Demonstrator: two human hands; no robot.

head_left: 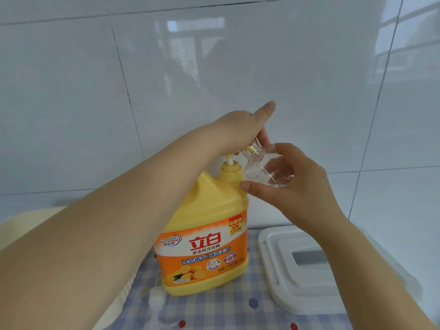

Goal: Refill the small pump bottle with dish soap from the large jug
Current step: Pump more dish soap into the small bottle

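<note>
Nearest, a white cap (156, 297) lies on the checked cloth (238, 310) just in front of the jug (204, 236), likely the bottle's pump top, though it is too blurred to be sure. A white lid (309, 265) sits to the jug's right. Above, the right hand (292, 184) grips the clear bottle (266, 167), tilted with its mouth at the nozzle (247, 150). The left hand (240, 129) presses down on the jug's pump, fingers mostly straight. Risk: if the mouth drifts off the nozzle mid-press, soap would run down the jug onto the cloth; little soap shows in the bottle.
</note>
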